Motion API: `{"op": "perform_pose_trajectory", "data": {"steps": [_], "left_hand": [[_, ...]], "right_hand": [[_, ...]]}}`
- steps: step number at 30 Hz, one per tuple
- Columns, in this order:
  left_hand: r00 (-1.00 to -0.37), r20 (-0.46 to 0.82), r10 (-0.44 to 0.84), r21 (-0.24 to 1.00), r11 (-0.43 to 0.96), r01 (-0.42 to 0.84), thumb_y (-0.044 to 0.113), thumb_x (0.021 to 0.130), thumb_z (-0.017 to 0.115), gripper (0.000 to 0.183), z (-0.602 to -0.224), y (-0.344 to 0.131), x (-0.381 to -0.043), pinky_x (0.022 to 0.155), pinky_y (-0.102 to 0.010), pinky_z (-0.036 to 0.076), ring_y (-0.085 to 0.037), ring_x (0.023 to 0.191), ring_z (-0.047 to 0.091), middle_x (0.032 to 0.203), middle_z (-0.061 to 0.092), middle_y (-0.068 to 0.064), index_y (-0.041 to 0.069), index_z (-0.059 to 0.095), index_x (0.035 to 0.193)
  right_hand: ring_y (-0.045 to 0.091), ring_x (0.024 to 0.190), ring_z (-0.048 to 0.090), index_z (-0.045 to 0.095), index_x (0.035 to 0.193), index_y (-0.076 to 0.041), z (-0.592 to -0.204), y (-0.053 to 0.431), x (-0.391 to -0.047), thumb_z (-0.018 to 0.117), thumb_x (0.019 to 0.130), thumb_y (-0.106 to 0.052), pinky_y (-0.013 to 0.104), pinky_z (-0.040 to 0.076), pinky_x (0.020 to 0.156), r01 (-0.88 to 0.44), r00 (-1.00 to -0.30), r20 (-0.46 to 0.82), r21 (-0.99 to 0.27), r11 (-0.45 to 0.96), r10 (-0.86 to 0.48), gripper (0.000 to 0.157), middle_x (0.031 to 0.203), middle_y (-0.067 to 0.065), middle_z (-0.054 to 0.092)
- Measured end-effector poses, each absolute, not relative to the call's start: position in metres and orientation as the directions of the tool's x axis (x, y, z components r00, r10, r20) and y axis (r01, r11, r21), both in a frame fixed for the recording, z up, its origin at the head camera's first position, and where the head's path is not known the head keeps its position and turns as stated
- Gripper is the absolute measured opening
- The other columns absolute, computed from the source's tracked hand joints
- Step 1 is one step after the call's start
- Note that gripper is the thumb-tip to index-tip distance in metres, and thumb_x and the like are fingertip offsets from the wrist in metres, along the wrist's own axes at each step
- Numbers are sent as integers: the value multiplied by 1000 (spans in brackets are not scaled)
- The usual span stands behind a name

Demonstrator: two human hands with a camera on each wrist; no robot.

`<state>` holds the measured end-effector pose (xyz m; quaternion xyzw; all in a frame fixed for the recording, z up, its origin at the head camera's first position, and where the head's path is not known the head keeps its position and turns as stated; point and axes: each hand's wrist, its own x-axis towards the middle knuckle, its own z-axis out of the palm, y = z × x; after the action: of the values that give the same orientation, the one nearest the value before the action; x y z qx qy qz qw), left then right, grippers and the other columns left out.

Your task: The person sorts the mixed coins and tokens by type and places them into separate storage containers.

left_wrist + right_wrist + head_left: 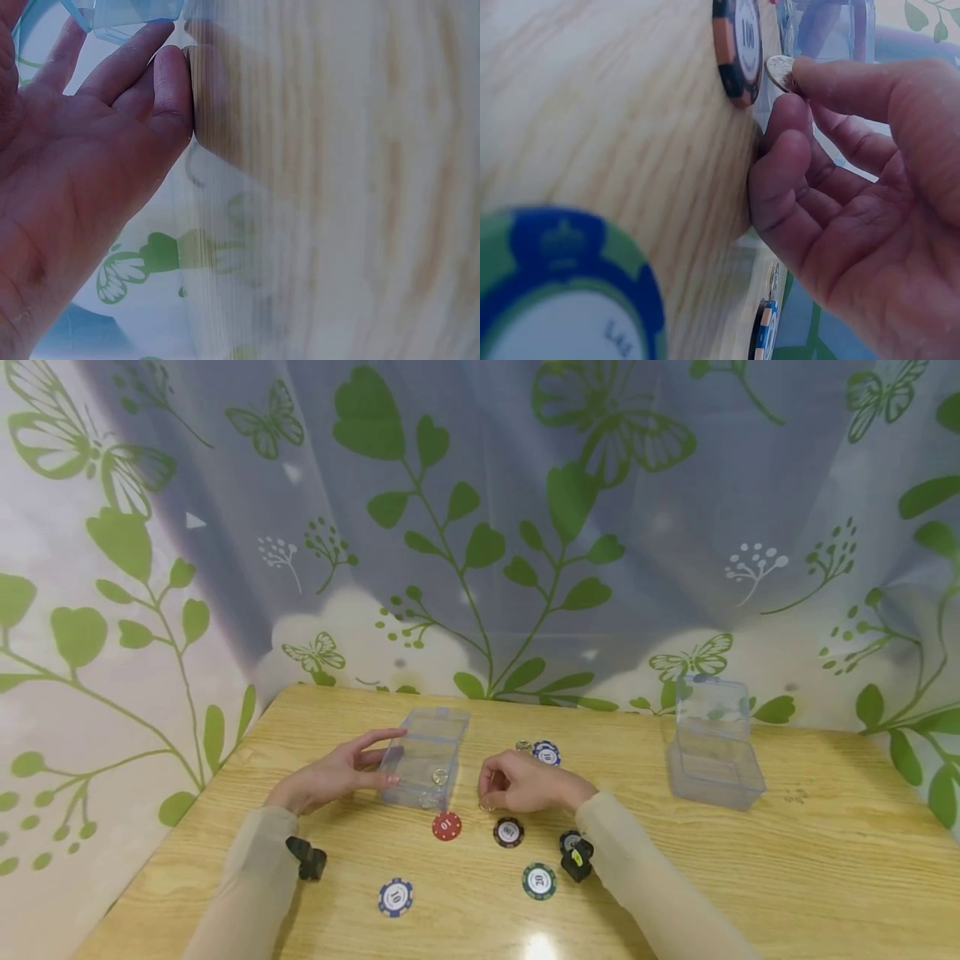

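A clear plastic box (416, 768) stands on the table with its lid tilted back; a gold coin (439, 777) shows inside. My left hand (337, 774) is at the box's left side, index finger and thumb spread apart and touching it. In the left wrist view its fingers reach fairly straight to the bluish plastic. My right hand (525, 781) is just right of the box, low over the table. Thumb and fingertip pinch a coin (780, 73) by its edge. A black chip (508, 832) and a red chip (447, 826) lie close in front.
A second clear box (716, 768), lid raised, stands at the right. Behind my right hand are a blue chip (547, 752) and a coin (522, 746). Nearer lie another blue chip (395, 897) and a green chip (539, 881); a dark chip (568, 840) is partly under my right wrist.
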<state>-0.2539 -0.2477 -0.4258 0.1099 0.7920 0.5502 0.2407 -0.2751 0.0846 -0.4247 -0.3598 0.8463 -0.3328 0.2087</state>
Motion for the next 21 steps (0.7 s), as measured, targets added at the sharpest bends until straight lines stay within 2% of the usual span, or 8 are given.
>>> {"op": "perform_pose_trajectory", "data": {"steps": [5, 15, 21], "left_hand": [[-859, -259, 441, 924, 374, -86, 27, 95, 75, 84, -427, -247, -255, 121, -65, 26, -38, 159, 17, 170, 23, -16, 27, 26, 163], [-856, -245, 455, 935, 343, -85, 25, 94, 76, 85, -428, -246, -257, 121, -63, 28, -39, 158, 17, 171, 20, -19, 24, 26, 163], [-856, -251, 453, 934, 346, -91, 24, 94, 76, 85, -429, -248, -257, 121, -62, 28, -40, 158, 17, 171, 19, -19, 24, 25, 163]], "right_hand": [[9, 71, 56, 68, 92, -9, -426, 86, -275, 69, 95, -9, 24, 47, 67, -455, -661, -107, -730, 510, -743, 4, 81, -2, 66], [11, 56, 49, 68, 95, -2, -421, 90, -270, 67, 95, -5, 24, 41, 53, -280, -721, -148, -831, 480, -677, 4, 76, 5, 64], [13, 61, 55, 69, 97, -1, -422, 91, -269, 65, 91, -2, 24, 45, 55, -212, -769, -158, -851, 480, -620, 6, 79, 6, 66]]}}
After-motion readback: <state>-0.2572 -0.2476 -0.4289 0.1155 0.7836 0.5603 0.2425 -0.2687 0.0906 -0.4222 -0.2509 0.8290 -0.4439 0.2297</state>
